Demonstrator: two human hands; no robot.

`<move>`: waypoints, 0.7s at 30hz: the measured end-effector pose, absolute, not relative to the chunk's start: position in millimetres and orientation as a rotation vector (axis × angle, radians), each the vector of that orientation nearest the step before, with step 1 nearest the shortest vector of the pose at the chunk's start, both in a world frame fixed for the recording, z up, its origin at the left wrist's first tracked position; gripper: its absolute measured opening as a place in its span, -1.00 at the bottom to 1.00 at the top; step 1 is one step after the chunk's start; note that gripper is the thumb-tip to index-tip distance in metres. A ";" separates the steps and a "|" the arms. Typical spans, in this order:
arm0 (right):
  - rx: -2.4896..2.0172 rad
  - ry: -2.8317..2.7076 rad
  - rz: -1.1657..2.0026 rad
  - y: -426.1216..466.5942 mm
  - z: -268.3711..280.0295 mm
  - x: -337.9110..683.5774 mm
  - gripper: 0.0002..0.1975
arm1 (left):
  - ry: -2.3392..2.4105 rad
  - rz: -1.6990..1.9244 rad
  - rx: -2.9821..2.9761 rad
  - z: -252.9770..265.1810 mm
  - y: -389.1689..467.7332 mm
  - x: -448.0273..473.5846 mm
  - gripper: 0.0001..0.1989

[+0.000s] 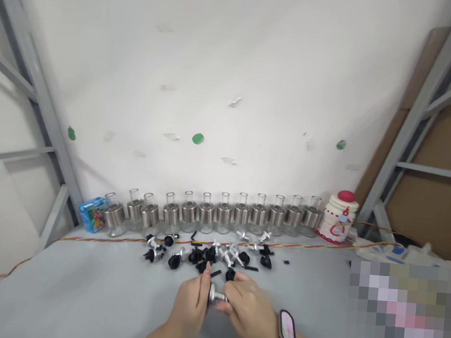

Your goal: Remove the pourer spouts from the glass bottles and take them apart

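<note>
A silver bottle pourer top, with a round wide end and a narrow stem, is held level between my hands near the front of the table. The fingers of my left hand close on its wide end. My right hand pinches the narrow end on the other side, and its fingertips hide the tip. Just beyond my hands lies a loose pile of black and silver pourer parts, with a black cap close to my right fingers. Small black strips lie among them.
Several glass bottles with steel sleeves stand in a row along the wall. A blue box is at the left end, a cream jar with a red lid at the right. Twisted red and yellow wire crosses the grey table.
</note>
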State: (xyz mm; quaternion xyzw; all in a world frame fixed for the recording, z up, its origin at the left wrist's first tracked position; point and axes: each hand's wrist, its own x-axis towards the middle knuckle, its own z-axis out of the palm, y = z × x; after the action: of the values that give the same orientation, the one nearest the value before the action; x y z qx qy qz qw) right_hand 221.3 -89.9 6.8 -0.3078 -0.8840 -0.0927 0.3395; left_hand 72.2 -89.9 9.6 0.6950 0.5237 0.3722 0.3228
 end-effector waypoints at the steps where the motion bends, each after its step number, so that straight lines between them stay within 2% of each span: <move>1: -0.803 -2.305 -0.235 -89.9 6.5 221.3 -0.53 | 1.377 0.976 1.822 9.9 -89.9 72.3 -0.48; 21: -0.865 -2.344 -0.177 -90.8 3.4 222.0 -0.53 | 1.389 1.025 1.937 3.1 -85.4 68.4 -0.56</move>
State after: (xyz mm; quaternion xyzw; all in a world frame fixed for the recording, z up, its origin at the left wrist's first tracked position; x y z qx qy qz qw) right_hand 222.0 -90.8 3.4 -0.3279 -0.8889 -0.0671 0.3129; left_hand 68.4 -85.4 3.1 0.7187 0.5155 0.3805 0.2702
